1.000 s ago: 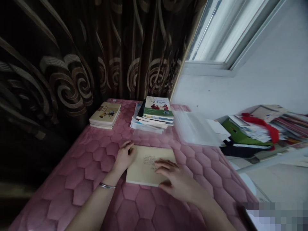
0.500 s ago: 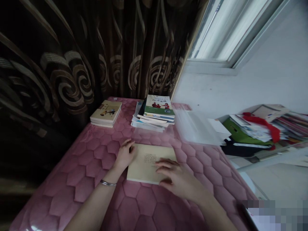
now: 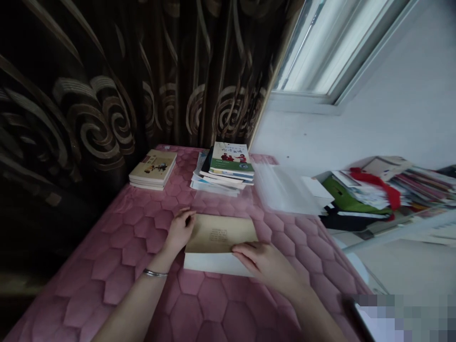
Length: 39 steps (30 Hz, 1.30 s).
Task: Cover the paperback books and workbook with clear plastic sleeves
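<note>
A book with a pale tan cover (image 3: 221, 232) lies in front of me, small print at the middle of the cover. Its near edge is raised, baring a white page (image 3: 210, 264) beneath. My right hand (image 3: 261, 261) pinches that raised edge between thumb and fingers. At the book's far left corner, my left hand (image 3: 180, 230) has its fingers curled against the edge, and a silver bangle (image 3: 155, 273) circles the wrist.
A pink quilted cover (image 3: 128, 285) spreads under the book. Behind stand a small stack of tan books (image 3: 153, 168) and a taller pile of books and papers (image 3: 228, 166). Clear plastic sheets (image 3: 288, 190) lie at right, beside a cluttered shelf (image 3: 374, 232). A dark curtain (image 3: 107, 95) hangs behind.
My right hand has gone from resting fingers on the cover to pinching its near edge, which has lifted off the page. The left hand stays at the book's left edge.
</note>
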Available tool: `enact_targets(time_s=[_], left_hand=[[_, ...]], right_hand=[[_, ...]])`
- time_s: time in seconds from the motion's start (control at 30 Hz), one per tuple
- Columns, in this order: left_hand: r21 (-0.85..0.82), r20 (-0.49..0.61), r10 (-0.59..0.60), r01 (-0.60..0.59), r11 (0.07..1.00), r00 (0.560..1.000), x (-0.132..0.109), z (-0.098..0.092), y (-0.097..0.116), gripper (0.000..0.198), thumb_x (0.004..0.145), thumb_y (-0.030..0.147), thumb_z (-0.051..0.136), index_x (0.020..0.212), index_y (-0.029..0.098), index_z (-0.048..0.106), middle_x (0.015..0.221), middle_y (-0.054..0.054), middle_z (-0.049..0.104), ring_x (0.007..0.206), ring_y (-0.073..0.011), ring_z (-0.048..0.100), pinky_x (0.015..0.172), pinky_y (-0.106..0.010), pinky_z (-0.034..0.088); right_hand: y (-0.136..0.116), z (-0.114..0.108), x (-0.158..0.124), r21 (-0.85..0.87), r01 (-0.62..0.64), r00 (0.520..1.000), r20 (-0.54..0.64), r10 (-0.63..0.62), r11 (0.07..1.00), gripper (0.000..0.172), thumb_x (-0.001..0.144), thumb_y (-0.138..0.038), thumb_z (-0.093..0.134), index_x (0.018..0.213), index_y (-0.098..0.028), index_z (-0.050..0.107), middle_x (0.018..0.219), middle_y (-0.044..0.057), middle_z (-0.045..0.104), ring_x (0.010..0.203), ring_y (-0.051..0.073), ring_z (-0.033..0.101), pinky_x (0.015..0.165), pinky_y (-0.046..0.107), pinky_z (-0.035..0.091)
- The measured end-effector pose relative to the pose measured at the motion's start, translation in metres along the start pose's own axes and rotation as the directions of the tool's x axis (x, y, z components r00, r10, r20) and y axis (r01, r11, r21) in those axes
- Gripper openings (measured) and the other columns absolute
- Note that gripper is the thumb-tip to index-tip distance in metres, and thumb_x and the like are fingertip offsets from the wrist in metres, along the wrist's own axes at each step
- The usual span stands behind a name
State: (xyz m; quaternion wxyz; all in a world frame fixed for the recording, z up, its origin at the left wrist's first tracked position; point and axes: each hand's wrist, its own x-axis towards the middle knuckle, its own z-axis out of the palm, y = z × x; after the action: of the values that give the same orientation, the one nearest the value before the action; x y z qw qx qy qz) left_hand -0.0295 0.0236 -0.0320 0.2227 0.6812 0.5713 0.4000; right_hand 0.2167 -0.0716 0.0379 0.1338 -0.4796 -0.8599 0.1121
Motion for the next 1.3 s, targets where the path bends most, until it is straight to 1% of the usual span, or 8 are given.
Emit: enact_targets(time_s=[0.2, 0.33, 0.47, 0.7, 0.9, 1.0, 1.1, 1.3], left_hand=[[-0.334, -0.031, -0.136, 0.118, 0.935, 0.990, 0.000, -0.010, 0.008, 0.042, 0.090, 0.044, 0.038, 0.079, 0.018, 0.070, 0.107, -0.009, 0.070, 0.108, -0.0205, 0.061, 0.097, -0.034, 0.046], [-0.500, 0.034, -0.026, 0.040, 0.865, 0.999, -0.008, -0.024, 0.026, 0.047, 0.090, 0.052, 0.036, 0.083, 0.018, 0.067, 0.095, -0.007, 0.072, 0.095, -0.0190, 0.064, 0.090, -0.031, 0.048], [-0.383, 0.176, 0.032, 0.039, 0.923, 0.984, -0.013, -0.023, 0.037, 0.027, 0.076, 0.044, 0.062, 0.082, 0.017, 0.064, 0.075, -0.001, 0.070, 0.071, -0.0158, 0.062, 0.066, -0.025, 0.050], [-0.334, 0.122, -0.009, 0.050, 0.941, 0.992, -0.009, -0.010, 0.031, 0.020, 0.080, 0.034, 0.056, 0.092, 0.018, 0.055, 0.079, -0.002, 0.069, 0.072, -0.0161, 0.063, 0.065, -0.025, 0.048], [0.203, -0.210, 0.182, -0.139, 0.969, 0.961, -0.024, -0.019, 0.053, 0.027, 0.080, 0.023, 0.055, 0.106, 0.018, 0.055, 0.109, -0.013, 0.062, 0.106, -0.0274, 0.057, 0.088, -0.042, 0.043], [0.320, 0.084, 0.361, -0.368, 0.873, 0.929, -0.040, -0.018, 0.074, 0.012, 0.086, 0.025, 0.049, 0.089, 0.019, 0.059, 0.095, -0.009, 0.064, 0.093, -0.0235, 0.060, 0.084, -0.039, 0.045], [0.272, 0.479, 0.413, -0.579, 0.769, 0.774, -0.058, -0.008, 0.089, 0.018, 0.084, 0.036, 0.056, 0.087, 0.019, 0.061, 0.089, -0.008, 0.064, 0.087, -0.0221, 0.060, 0.079, -0.035, 0.048], [0.387, 0.601, 0.362, -0.656, 0.648, 0.712, -0.077, 0.017, 0.094, 0.081, 0.053, 0.052, 0.083, 0.118, 0.011, 0.057, 0.129, -0.022, 0.052, 0.121, -0.0406, 0.046, 0.099, -0.055, 0.040]], right_hand=[[0.010, 0.007, 0.001, -0.169, -0.054, 0.962, -0.274, 0.005, 0.984, 0.038, 0.096, -0.025, 0.033, 0.095, -0.024, 0.072, 0.086, 0.003, 0.074, 0.071, 0.016, 0.067, 0.062, 0.027, 0.046], [0.014, 0.012, 0.006, -0.206, -0.184, 0.887, -0.455, 0.072, 0.961, 0.040, 0.098, -0.030, 0.033, 0.098, -0.023, 0.072, 0.086, 0.005, 0.074, 0.070, 0.017, 0.066, 0.065, 0.029, 0.047], [0.011, 0.016, 0.009, -0.261, -0.221, 0.850, -0.523, 0.054, 0.940, 0.035, 0.096, -0.025, 0.038, 0.107, -0.026, 0.070, 0.089, 0.005, 0.072, 0.078, 0.019, 0.064, 0.077, 0.033, 0.045], [-0.009, 0.025, 0.030, -0.403, -0.031, 0.884, -0.439, -0.163, 0.915, 0.036, 0.093, -0.019, 0.045, 0.122, -0.035, 0.060, 0.138, 0.000, 0.052, 0.124, 0.023, 0.047, 0.107, 0.047, 0.026], [-0.002, 0.040, 0.042, -0.349, -0.141, 0.912, -0.409, -0.015, 0.927, 0.043, 0.092, -0.028, 0.047, 0.135, -0.031, 0.049, 0.148, 0.003, 0.038, 0.134, 0.029, 0.036, 0.109, 0.055, 0.022], [0.003, 0.045, 0.041, -0.375, -0.135, 0.914, -0.405, -0.031, 0.917, 0.048, 0.091, -0.023, 0.047, 0.138, -0.030, 0.045, 0.150, 0.004, 0.036, 0.137, 0.030, 0.031, 0.111, 0.057, 0.018], [0.008, 0.047, 0.041, -0.396, -0.126, 0.918, -0.393, -0.044, 0.910, 0.052, 0.091, -0.018, 0.044, 0.142, -0.028, 0.039, 0.150, 0.005, 0.035, 0.139, 0.029, 0.028, 0.111, 0.058, 0.016], [0.016, 0.048, 0.042, -0.386, -0.126, 0.924, -0.380, -0.033, 0.914, 0.048, 0.094, -0.020, 0.042, 0.140, -0.034, 0.041, 0.150, 0.002, 0.035, 0.139, 0.030, 0.027, 0.109, 0.061, 0.016]])
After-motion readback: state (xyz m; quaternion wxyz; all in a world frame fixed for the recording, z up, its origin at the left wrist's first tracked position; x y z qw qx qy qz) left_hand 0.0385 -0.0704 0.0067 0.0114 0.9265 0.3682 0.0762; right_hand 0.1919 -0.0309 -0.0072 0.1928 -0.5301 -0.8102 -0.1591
